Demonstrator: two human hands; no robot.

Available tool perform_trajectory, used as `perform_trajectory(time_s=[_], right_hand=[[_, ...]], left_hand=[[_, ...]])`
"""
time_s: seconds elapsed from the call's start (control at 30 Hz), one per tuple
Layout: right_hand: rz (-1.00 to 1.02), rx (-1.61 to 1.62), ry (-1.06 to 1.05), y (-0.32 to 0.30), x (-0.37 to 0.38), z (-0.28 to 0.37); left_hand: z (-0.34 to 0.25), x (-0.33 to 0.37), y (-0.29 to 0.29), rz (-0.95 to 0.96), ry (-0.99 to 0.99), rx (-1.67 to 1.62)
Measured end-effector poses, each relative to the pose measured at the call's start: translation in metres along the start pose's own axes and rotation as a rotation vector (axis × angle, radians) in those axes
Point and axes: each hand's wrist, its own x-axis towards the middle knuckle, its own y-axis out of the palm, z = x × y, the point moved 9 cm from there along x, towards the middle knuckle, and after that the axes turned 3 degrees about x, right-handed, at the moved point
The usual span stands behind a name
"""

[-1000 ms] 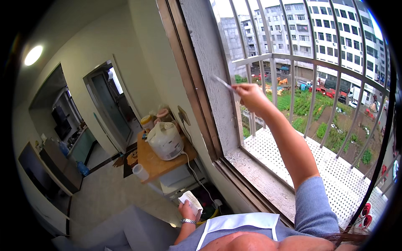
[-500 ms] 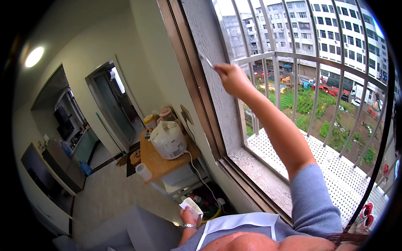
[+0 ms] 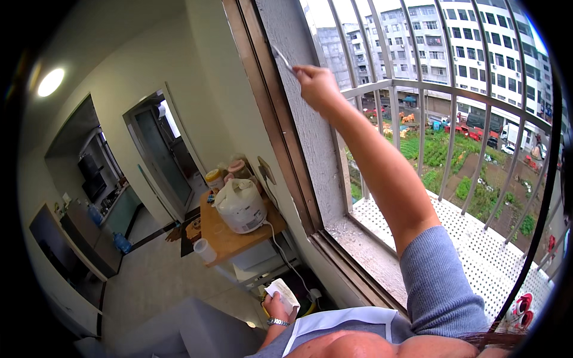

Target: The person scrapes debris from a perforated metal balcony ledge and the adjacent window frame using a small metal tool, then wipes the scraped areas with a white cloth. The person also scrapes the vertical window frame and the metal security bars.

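My right hand (image 3: 317, 87) is raised at full reach, its fingers closed round the end of a slim silvery tool (image 3: 283, 60). The tool's far end lies against or close to the inner edge of the brown metal window frame (image 3: 278, 121), beside the rough grey window reveal (image 3: 322, 160); contact is hard to make out. Low down near my body, my left hand (image 3: 274, 307), with a metal watch band at the wrist, grips a folded white cloth or paper pad (image 3: 285, 293). I cannot tell which of the two it is.
Crumbly debris covers the window sill (image 3: 358, 237). Metal bars (image 3: 421, 119) close off the outside, above a white perforated panel (image 3: 459, 256). Left of the window stands a wooden table (image 3: 230, 238) with a white plastic bag (image 3: 240, 206), jars and a translucent cup (image 3: 205, 250). A grey sofa (image 3: 209, 328) sits below.
My right hand and the tool have moved up and slightly left along the window frame. My left hand with the white pad has shifted a little to the right.
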Motion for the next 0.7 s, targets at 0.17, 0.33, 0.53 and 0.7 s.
perform_trajectory(time_s=[0.17, 0.33, 0.53, 0.7], right_hand=[[0.362, -0.304, -0.038, -0.015, -0.086, -0.078], [0.26, -0.186, 0.232, -0.039, -0.062, -0.04], [-0.066, -0.232, -0.065, -0.031, 0.004, 0.027], [0.225, -0.92, 0.006, -0.035, -0.038, -0.03]], left_hand=[[0.024, 0.005, -0.041, -0.072, -0.066, -0.007], [0.023, 0.015, -0.047, -0.084, -0.033, -0.025], [0.002, 0.0, 0.0, -0.016, -0.077, -0.073], [0.016, -0.002, -0.015, -0.009, -0.048, -0.022]])
